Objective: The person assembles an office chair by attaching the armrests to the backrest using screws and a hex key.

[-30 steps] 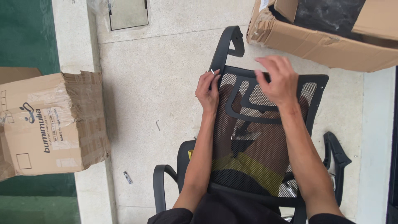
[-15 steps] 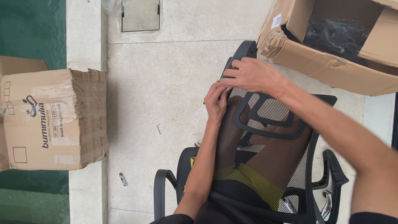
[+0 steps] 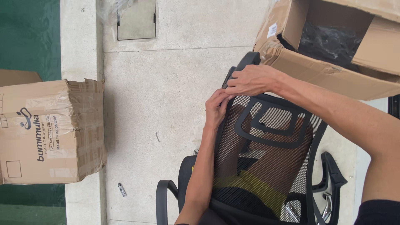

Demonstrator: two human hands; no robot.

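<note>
Both hands, left hand and right hand, apparently pinch closed on the mesh chair back top corner

Left hand and right hand meet, fingers curled, both forearms reaching forward.

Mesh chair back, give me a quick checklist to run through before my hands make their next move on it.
1. Left hand gripping the mesh chair back at its edge: ok.
2. Right hand on the top corner, by the black headrest piece: ok.
3. Grip secure on the frame: cannot tell, fingertips hidden.
4. Chair back upright between the armrests: ok.
5. Small loose part on the concrete floor: not ok, out of reach.
6. Open cardboard box close to the right arm: ok.
</note>
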